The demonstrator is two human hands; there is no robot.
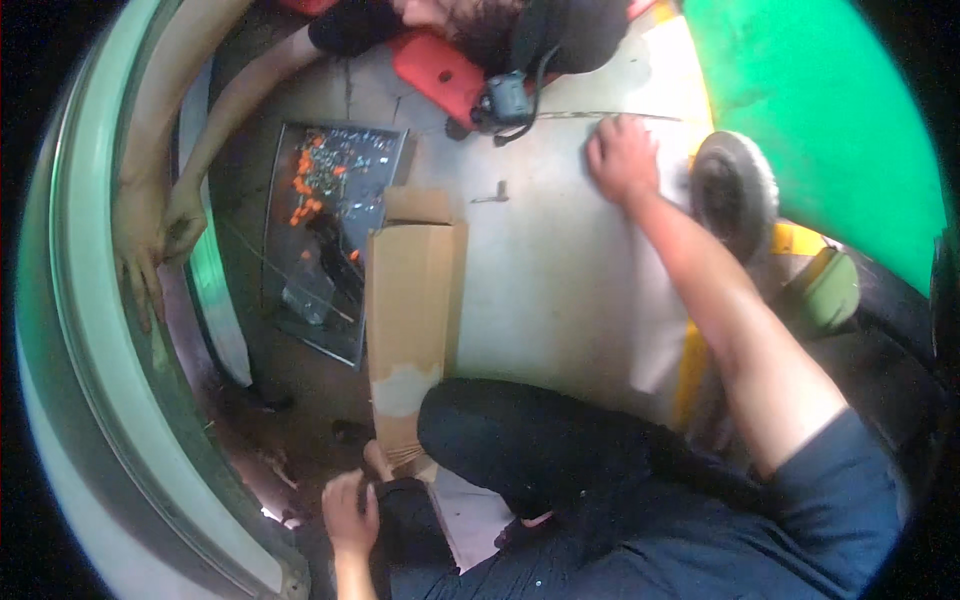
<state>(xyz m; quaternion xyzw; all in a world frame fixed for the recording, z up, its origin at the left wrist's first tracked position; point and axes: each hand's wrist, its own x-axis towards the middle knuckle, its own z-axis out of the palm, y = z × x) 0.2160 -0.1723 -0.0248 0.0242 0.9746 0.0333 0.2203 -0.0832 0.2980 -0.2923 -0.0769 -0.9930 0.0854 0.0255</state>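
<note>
My right hand [622, 160] rests palm down on the pale floor [560, 250], its fingers stretched out and holding nothing. A grey round disc, perhaps a wheel [735, 195], stands beside my right forearm. My left hand [350, 510] is low in the view by my dark-clothed leg; its fingers are loosely bent, with no object showing in them. Close to it lies the lower end of a long brown cardboard piece [412, 300]. A curved pale green body panel [85, 300] runs along my left side.
A co-worker leans in at the top, both hands [140, 235] at the panel's edge. A metal tray [385, 165] holds orange clips and small hardware. A small tool [492, 195] lies on the floor. A red seat-like piece [435, 75] and a green surface [830, 100] are farther off.
</note>
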